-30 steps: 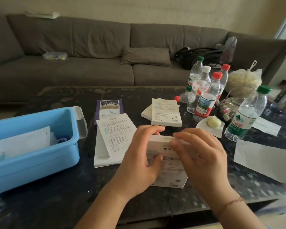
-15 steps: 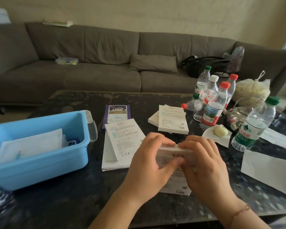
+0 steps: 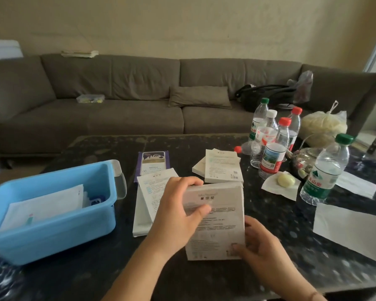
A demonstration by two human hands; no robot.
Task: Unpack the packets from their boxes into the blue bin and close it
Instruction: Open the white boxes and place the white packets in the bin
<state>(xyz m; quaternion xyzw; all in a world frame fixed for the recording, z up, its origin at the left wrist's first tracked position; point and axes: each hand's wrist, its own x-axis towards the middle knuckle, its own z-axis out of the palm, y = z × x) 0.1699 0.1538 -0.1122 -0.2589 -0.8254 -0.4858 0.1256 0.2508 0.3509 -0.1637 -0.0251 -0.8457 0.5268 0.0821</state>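
The blue bin (image 3: 52,227) is sitting open at nine o'clock, packets inside. At six o'clock, the left hand (image 3: 178,218) is gripping the box (image 3: 217,222) top, the right hand (image 3: 263,253) pinching its bottom corner. It looks like the box-opening step; next probably calls for lifting the flap.

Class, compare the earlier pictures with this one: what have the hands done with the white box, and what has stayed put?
The right hand slid from the white box's top edge down to its lower corner; the left hand kept its grip near the top, and the box was tipped up. The blue bin, other boxes and bottles stayed put.
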